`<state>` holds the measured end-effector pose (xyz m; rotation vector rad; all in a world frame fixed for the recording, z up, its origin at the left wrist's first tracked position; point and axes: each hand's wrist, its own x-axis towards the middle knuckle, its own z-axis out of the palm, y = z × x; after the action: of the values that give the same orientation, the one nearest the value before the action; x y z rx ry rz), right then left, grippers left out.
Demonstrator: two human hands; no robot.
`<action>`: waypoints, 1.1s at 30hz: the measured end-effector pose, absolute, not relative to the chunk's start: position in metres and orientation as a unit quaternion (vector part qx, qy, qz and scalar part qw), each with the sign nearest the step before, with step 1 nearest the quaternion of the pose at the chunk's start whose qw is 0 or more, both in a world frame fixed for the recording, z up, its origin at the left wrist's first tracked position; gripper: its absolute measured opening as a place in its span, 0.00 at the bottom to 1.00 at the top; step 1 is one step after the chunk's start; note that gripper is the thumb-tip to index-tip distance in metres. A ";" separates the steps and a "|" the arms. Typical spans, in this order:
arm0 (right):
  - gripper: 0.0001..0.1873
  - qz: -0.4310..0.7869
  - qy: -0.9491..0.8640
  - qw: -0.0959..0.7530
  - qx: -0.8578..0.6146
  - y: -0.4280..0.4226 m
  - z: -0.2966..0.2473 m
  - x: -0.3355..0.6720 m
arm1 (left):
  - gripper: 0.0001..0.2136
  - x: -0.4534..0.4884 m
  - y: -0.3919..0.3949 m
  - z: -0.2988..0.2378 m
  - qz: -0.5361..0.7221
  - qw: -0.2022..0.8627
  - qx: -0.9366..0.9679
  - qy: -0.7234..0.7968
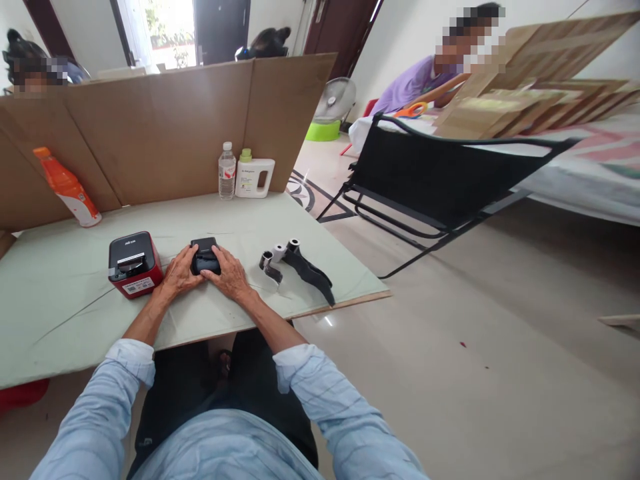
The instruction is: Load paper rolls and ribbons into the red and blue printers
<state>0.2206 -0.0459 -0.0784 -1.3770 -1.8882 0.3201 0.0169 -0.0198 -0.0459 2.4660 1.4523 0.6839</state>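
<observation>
My left hand (pixel 181 271) and my right hand (pixel 229 272) are both closed around a small black portable printer (pixel 204 248), one from each side. It rests on the pale green table top, with part of it hidden by my fingers. Just left of my left hand stands a larger red and black label printer (pixel 134 263) with a white sticker on its front. To the right of my right hand are a few small rolls (pixel 279 252), with a black strip (pixel 310 272) unrolled towards the table's edge and a shorter silvery strip.
A cardboard screen (pixel 165 133) closes off the table's back. Before it stand an orange bottle (pixel 70 190), a clear water bottle (pixel 227 172) and a white jug (pixel 255 177). Right of the table are a black folding chair (pixel 440 177) and a fan (pixel 336 100). Other people sit beyond.
</observation>
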 end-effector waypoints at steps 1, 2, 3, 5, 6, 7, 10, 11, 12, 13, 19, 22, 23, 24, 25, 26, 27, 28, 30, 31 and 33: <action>0.42 0.124 -0.740 0.380 -0.540 -0.046 -0.078 0.220 | 0.44 0.018 -0.021 -0.046 0.229 0.099 0.833 0.494; 0.42 0.123 -0.741 0.380 -0.540 -0.046 -0.078 0.220 | 0.44 0.020 -0.022 -0.047 0.226 0.098 0.831 0.499; 0.42 0.122 -0.742 0.381 -0.538 -0.046 -0.078 0.220 | 0.44 0.022 -0.023 -0.047 0.224 0.098 0.829 0.504; 0.43 0.121 -0.746 0.387 -0.529 -0.046 -0.078 0.222 | 0.44 0.025 -0.025 -0.050 0.223 0.097 0.824 0.512; 0.43 0.120 -0.748 0.390 -0.523 -0.046 -0.077 0.222 | 0.44 0.025 -0.026 -0.051 0.225 0.097 0.822 0.513; 0.44 0.120 -0.751 0.392 -0.517 -0.045 -0.077 0.223 | 0.44 0.025 -0.026 -0.053 0.228 0.097 0.822 0.513; 0.44 0.121 -0.762 0.388 -0.504 -0.045 -0.075 0.220 | 0.43 0.019 -0.029 -0.055 0.240 0.099 0.820 0.511; 0.44 0.120 -0.766 0.384 -0.502 -0.045 -0.075 0.218 | 0.44 0.016 -0.031 -0.056 0.244 0.099 0.817 0.512; 0.44 0.119 -0.769 0.381 -0.500 -0.046 -0.075 0.216 | 0.44 0.013 -0.033 -0.056 0.246 0.100 0.815 0.515; 0.43 0.117 -0.771 0.379 -0.498 -0.046 -0.075 0.213 | 0.43 0.009 -0.035 -0.056 0.249 0.101 0.812 0.518; 0.42 0.110 -0.772 0.369 -0.507 -0.050 -0.080 0.203 | 0.41 0.001 -0.046 -0.058 0.262 0.116 0.809 0.514; 0.41 0.106 -0.772 0.371 -0.506 -0.049 -0.083 0.204 | 0.39 0.003 -0.046 -0.060 0.275 0.117 0.808 0.509; 0.41 0.104 -0.772 0.373 -0.504 -0.049 -0.084 0.204 | 0.39 0.003 -0.046 -0.061 0.279 0.116 0.807 0.507; 0.41 0.103 -0.771 0.375 -0.504 -0.049 -0.084 0.204 | 0.40 0.003 -0.046 -0.061 0.283 0.116 0.806 0.507; 0.41 0.102 -0.770 0.376 -0.505 -0.049 -0.085 0.204 | 0.40 0.004 -0.046 -0.061 0.285 0.117 0.806 0.506; 0.41 0.102 -0.769 0.376 -0.507 -0.049 -0.085 0.204 | 0.40 0.004 -0.046 -0.061 0.285 0.118 0.805 0.506; 0.41 0.102 -0.768 0.375 -0.509 -0.049 -0.084 0.203 | 0.39 0.005 -0.047 -0.061 0.286 0.119 0.804 0.508; 0.40 0.103 -0.768 0.373 -0.510 -0.050 -0.084 0.203 | 0.39 0.005 -0.048 -0.061 0.286 0.121 0.802 0.510; 0.41 0.108 -0.768 0.372 -0.510 -0.051 -0.082 0.202 | 0.38 0.006 -0.050 -0.061 0.289 0.122 0.796 0.517; 0.41 0.111 -0.768 0.373 -0.509 -0.051 -0.081 0.202 | 0.38 0.007 -0.052 -0.062 0.291 0.121 0.793 0.522; 0.43 0.117 -0.766 0.380 -0.505 -0.052 -0.079 0.203 | 0.39 0.008 -0.053 -0.063 0.294 0.119 0.787 0.529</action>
<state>0.2026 -0.0524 -0.0794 -1.2905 -1.9556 0.2992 0.0078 -0.0531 -0.0630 2.3005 1.5471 0.8600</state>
